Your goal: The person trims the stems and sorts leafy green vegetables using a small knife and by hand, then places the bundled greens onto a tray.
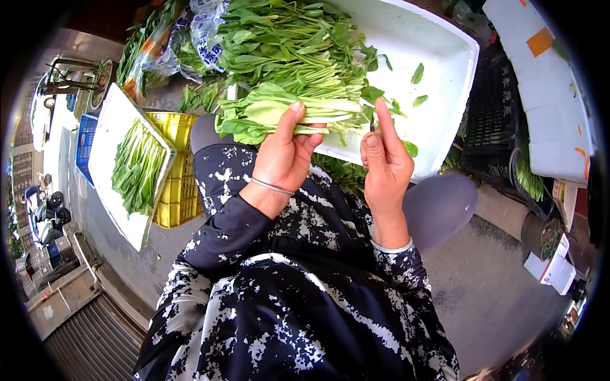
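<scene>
My left hand (284, 155) is wrapped round the stems of a bunch of leafy greens (264, 111), its thumb lying on top. The leaves point left and the pale stem ends point right. Beside those stem ends is my right hand (387, 162), its index finger stretched up and its thumb bent in. A small dark blade-like tool (372, 126) shows between the fingers; most of it is hidden. Beneath and beyond the hands, a white foam box (438, 82) holds a big heap of similar greens (286, 44) and a few loose leaves (417, 73).
At left, a white foam lid (105, 136) carries a row of greens on a yellow crate (171, 203). Plastic-bagged greens (206, 38) lie at the upper left. Black crates (492, 120) and a white foam container (546, 95) stand at right. My knees flank the box's near side.
</scene>
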The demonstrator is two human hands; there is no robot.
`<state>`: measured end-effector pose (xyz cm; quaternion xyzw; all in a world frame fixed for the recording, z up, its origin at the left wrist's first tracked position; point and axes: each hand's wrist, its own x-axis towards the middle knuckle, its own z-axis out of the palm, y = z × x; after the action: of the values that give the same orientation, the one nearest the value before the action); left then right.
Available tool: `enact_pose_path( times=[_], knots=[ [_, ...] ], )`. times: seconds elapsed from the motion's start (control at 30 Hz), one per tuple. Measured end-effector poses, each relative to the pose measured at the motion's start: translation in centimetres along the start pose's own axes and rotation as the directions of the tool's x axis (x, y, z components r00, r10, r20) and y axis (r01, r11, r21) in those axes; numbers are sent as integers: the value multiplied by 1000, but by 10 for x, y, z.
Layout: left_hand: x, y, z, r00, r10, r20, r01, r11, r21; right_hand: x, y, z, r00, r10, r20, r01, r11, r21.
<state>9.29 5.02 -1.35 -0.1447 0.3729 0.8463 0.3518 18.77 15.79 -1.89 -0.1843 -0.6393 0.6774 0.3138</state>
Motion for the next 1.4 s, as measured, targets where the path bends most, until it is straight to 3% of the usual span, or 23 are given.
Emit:
enact_pose_path(
  times=[0.07,0.27,0.33,0.47,0.53,0.57,0.67,0.73,0.8,0.87,0.93,0.97,1.0,1.07,1.13,1.2,1.27,1.4],
  knots=[
    [-1,-3,-1,1000,14,11,-15,1000,16,0,-4,4,996,-1,91,-11,992,125],
    [-3,-5,-5,990,94,101,-101,993,58,0,1,2,986,95,135,-123,969,214],
    [-3,-5,-5,990,86,116,-93,994,56,0,5,0,998,49,37,-52,995,83],
    [-4,-7,-4,989,71,132,-80,994,68,2,4,-4,999,41,21,-43,997,72],
    [-4,-8,-3,990,68,126,-78,994,80,4,5,-7,986,-166,17,167,979,-117],
    [-5,-8,-3,991,63,120,-75,993,92,5,4,-8,986,-167,16,168,979,-117],
    [-4,-8,-3,992,30,120,-42,994,98,7,3,-14,962,-268,48,271,930,-248],
    [-3,-10,-8,990,36,135,-51,993,109,8,3,-23,936,-320,144,350,819,-455],
    [-1,-10,-10,988,40,150,-58,991,119,11,9,-34,920,-361,149,386,784,-486],
    [-1,-4,-14,993,6,119,-18,995,102,17,10,-43,888,-457,-54,381,795,-472],
    [0,-2,-18,990,-18,142,5,996,88,25,13,-51,884,-378,-274,208,845,-493],
    [-1,-2,-18,988,-15,154,-2,994,110,25,9,-56,937,-137,-321,15,935,-356],
    [-2,-1,-19,986,-14,165,-9,991,132,24,8,-57,936,-138,-323,15,934,-356],
    [-2,0,-19,979,-10,205,-26,985,171,22,7,-57,940,318,-126,-312,948,62],
    [-3,1,-20,960,-3,278,-68,967,245,17,-2,-48,923,374,93,-384,915,126],
    [-2,4,-24,948,6,318,-100,954,281,13,-4,-38,902,384,199,-395,918,18],
    [-2,6,-26,932,55,357,-185,922,341,11,2,-31,911,364,194,-371,929,1],
    [-3,6,-30,939,58,340,-182,921,345,9,7,-30,917,332,221,-321,943,-82]
  ],
)
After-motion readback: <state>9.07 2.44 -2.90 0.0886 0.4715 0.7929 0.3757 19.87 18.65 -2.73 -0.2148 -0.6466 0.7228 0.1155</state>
